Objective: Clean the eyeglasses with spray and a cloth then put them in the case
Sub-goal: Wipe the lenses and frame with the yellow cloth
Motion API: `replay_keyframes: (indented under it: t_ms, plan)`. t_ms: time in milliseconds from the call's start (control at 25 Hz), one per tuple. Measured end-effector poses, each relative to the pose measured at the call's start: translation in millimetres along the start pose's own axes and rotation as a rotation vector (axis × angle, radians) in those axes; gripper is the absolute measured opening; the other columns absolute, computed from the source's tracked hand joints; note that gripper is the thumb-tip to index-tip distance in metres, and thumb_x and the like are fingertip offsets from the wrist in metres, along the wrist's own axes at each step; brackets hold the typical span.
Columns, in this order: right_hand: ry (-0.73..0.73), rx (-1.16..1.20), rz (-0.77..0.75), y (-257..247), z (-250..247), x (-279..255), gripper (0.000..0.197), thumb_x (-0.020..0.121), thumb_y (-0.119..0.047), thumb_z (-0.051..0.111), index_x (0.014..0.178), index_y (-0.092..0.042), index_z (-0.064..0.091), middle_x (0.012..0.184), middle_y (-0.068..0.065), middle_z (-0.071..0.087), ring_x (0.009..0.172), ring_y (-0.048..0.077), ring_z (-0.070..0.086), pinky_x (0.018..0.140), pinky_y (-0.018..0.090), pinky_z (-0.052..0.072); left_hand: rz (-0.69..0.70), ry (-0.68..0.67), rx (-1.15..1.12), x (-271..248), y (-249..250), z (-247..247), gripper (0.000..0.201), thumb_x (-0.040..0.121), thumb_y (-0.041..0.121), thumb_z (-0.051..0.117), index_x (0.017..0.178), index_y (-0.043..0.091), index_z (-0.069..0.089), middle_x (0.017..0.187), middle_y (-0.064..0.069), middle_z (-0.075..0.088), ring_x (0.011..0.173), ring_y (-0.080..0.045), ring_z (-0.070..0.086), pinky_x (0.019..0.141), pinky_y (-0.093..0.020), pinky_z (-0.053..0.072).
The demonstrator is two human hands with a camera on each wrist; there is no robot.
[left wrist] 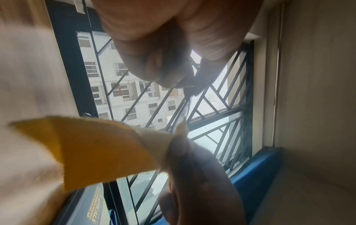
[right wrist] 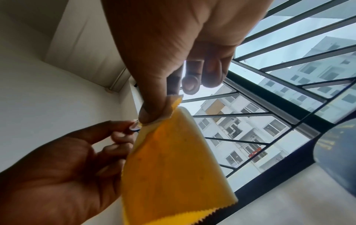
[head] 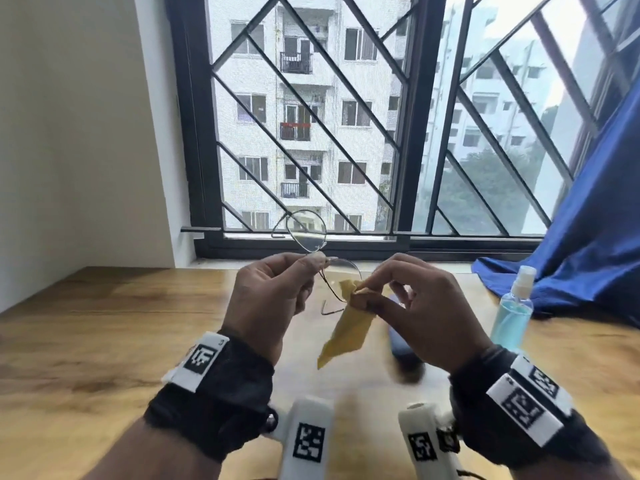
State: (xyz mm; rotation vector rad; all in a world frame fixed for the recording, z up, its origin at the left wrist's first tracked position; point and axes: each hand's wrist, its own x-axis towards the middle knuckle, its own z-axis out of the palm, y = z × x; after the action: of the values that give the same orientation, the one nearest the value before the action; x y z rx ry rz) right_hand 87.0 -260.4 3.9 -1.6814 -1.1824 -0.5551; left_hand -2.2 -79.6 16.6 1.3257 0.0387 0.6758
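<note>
Head view: left hand point(head: 268, 299) is pinching the eyeglasses point(head: 308, 233) near the bridge, holding them up above the surface point(head: 104, 323). Right hand point(head: 420, 306) is pinching a yellow cloth point(head: 346, 327) around the lower lens, fingers point(head: 367, 301) closed on it, cloth tail hanging down. Dark case point(head: 403, 344) is lying on the surface under the right hand; spray bottle point(head: 512, 313) is standing just right of it, near a blue curtain point(head: 588, 237).

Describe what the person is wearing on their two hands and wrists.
Both hands, left hand and right hand, are bare, with no gloves or rings visible. Each wrist carries a black fabric wrap crossed by a white band printed with black square code markers. White blocks with similar markers sit below the wrists.
</note>
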Motion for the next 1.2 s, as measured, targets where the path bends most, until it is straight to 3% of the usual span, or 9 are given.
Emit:
replay_keyframes:
  t_ms: [240,320,480,640,760,840,1000,1120,1200]
  plan:
    - [0.112,0.022,0.038,-8.8,0.1,-0.6,0.014,0.079,-0.024,0.086,0.077,-0.018,0.073,0.077,-0.007,0.064,0.061,0.015,0.049,0.055,0.013,0.035,0.051,-0.06,0.058,-9.8,-4.8,12.1,0.014,0.084,0.01,0.075,0.071,0.004,0.071,0.052,-0.001,0.045,0.048,-0.012,0.035,0.045,-0.019,0.03]
    - [0.085,0.026,-0.009,-12.8,2.6,-0.8,0.012,0.079,-0.021,0.086,0.077,-0.017,0.075,0.078,-0.007,0.065,0.062,0.015,0.052,0.055,0.016,0.038,0.048,-0.077,0.059,-11.2,-5.9,14.0,0.018,0.085,0.008,0.074,0.067,0.01,0.071,0.051,0.0,0.046,0.047,-0.011,0.035,0.045,-0.018,0.031]
    - [0.186,-0.025,0.078,-3.9,-4.4,1.3,0.013,0.08,-0.027,0.085,0.078,-0.021,0.074,0.077,-0.01,0.066,0.063,0.021,0.051,0.055,0.035,0.045,0.061,-0.064,0.061,-8.7,-5.2,11.3,0.013,0.084,0.009,0.075,0.072,0.005,0.071,0.051,0.001,0.046,0.047,-0.011,0.036,0.045,-0.018,0.032]
    - [0.083,0.041,0.007,-10.1,2.9,-0.4,0.013,0.078,-0.025,0.086,0.079,-0.018,0.075,0.08,-0.004,0.067,0.068,0.026,0.058,0.058,0.042,0.048,0.063,-0.066,0.066,-9.8,-5.2,11.8,0.013,0.086,0.01,0.073,0.074,0.004,0.072,0.05,0.0,0.047,0.047,-0.011,0.036,0.046,-0.019,0.033]
    - [0.165,-0.009,0.055,-6.0,-1.2,0.9,0.01,0.08,-0.028,0.085,0.08,-0.022,0.076,0.078,-0.008,0.067,0.066,0.015,0.057,0.056,0.04,0.049,0.053,-0.058,0.071,-9.8,-6.4,12.1,0.012,0.084,0.01,0.075,0.074,0.005,0.071,0.051,0.001,0.048,0.046,-0.011,0.037,0.046,-0.018,0.034]
    - [0.112,0.019,0.022,-9.3,0.3,0.4,0.008,0.08,-0.026,0.085,0.085,-0.022,0.08,0.081,-0.006,0.068,0.069,0.02,0.061,0.057,0.038,0.049,0.053,-0.059,0.072,-10.8,-7.0,12.4,0.011,0.085,0.01,0.074,0.077,0.002,0.072,0.05,0.002,0.048,0.046,-0.01,0.037,0.046,-0.018,0.034]
    - [0.123,-0.008,-0.018,-8.0,0.4,0.8,0.011,0.081,-0.02,0.085,0.09,-0.016,0.083,0.081,-0.004,0.069,0.068,0.008,0.061,0.061,0.01,0.038,0.051,-0.066,0.075,-11.2,-6.1,12.0,0.012,0.086,0.011,0.073,0.077,0.003,0.073,0.051,0.001,0.049,0.047,-0.01,0.038,0.046,-0.018,0.035]
    - [0.047,0.003,-0.051,-10.7,-0.4,-0.2,0.013,0.082,-0.015,0.084,0.095,-0.014,0.083,0.083,-0.002,0.068,0.064,0.002,0.056,0.06,0.008,0.035,0.041,-0.057,0.068,-10.4,-6.6,10.8,0.012,0.086,0.012,0.073,0.078,0.002,0.073,0.053,0.0,0.048,0.048,-0.011,0.038,0.048,-0.02,0.034]
    - [-0.04,0.012,-0.075,-12.3,-0.5,-1.1,0.015,0.081,-0.013,0.085,0.095,-0.016,0.083,0.083,-0.002,0.069,0.063,0.007,0.054,0.055,0.018,0.039,0.033,-0.047,0.039,-8.7,-5.8,9.7,0.014,0.086,0.012,0.073,0.079,0.001,0.073,0.053,-0.002,0.046,0.048,-0.012,0.036,0.049,-0.022,0.031]
